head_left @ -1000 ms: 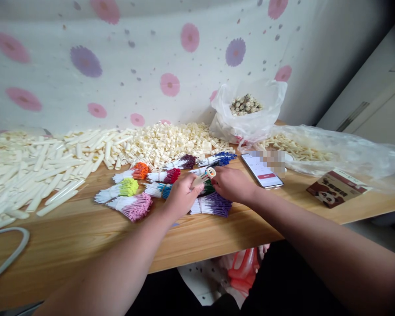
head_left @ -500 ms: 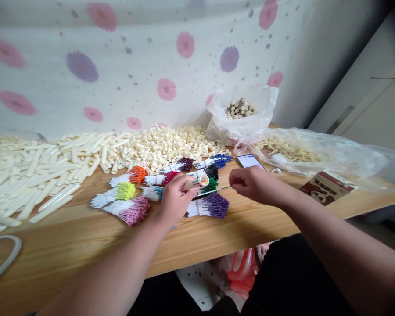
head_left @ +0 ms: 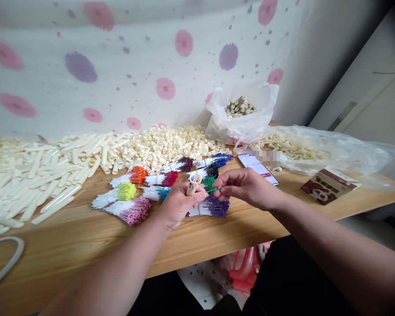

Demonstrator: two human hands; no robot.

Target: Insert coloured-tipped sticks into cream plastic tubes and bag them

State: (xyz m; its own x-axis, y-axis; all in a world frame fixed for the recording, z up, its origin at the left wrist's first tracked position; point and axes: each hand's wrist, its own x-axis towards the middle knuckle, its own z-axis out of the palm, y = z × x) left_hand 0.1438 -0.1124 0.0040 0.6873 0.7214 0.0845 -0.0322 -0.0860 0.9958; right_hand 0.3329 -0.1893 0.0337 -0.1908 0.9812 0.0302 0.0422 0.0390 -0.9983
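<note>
My left hand (head_left: 176, 202) is closed around a short cream pen barrel (head_left: 192, 185), its round open end tilted up and showing small coloured tips inside. To its right, my right hand (head_left: 245, 188) pinches a thin pen refill with a green end (head_left: 216, 189); most of its length is hidden or too fine to make out. Beneath and behind the hands lie banded refill bundles: green (head_left: 209, 184), purple (head_left: 214, 206), black (head_left: 212, 171) and light blue (head_left: 163, 193). Farther left are red (head_left: 169, 178), orange (head_left: 138, 174), yellow (head_left: 127, 192) and pink (head_left: 136, 210) bundles.
Long cream tubes (head_left: 49, 175) and short slotted cream parts (head_left: 171, 145) are heaped along the back. A white bag (head_left: 213, 116) of assembled pieces, a phone (head_left: 260, 169), a clear bag (head_left: 349, 149) with small cream parts and a brown box (head_left: 327, 186) stand on the right.
My right hand has moved left, close to the barrel, bringing the green-ended refill with it. My left hand has turned the barrel more upright. The phone now shows more fully.
</note>
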